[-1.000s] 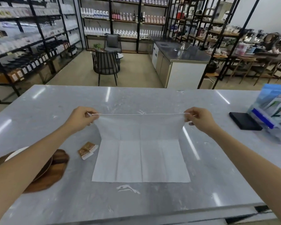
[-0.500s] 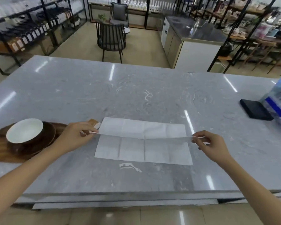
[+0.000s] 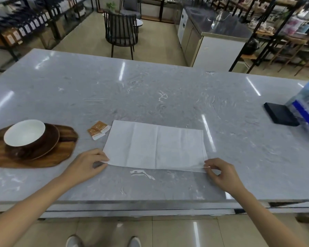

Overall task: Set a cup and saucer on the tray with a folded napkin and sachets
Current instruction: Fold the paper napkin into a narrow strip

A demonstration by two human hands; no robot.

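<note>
Two hands are on the white paper napkin (image 3: 154,146), which lies doubled over into a long rectangle on the grey marble-patterned counter (image 3: 150,97). The left hand (image 3: 86,165) pinches its near left corner and the right hand (image 3: 221,173) pinches the near right corner, both holding the top layer against the edge below. The white-lined brown cup (image 3: 25,135) already sits on its brown saucer (image 3: 43,145) on the dark wooden tray (image 3: 61,154), off to the left of the napkin. Two orange-and-white sachets (image 3: 98,130) lie on the counter, just beside the napkin's far left corner, not yet on the tray. From where I stand the fold looks only half done. The risk is thin paper: if either pinch lets go before the crease is pressed, the top layer could spring or slide, leaving the edges crooked. A careless sweep of the left arm could also nudge the cup on its saucer.
</note>
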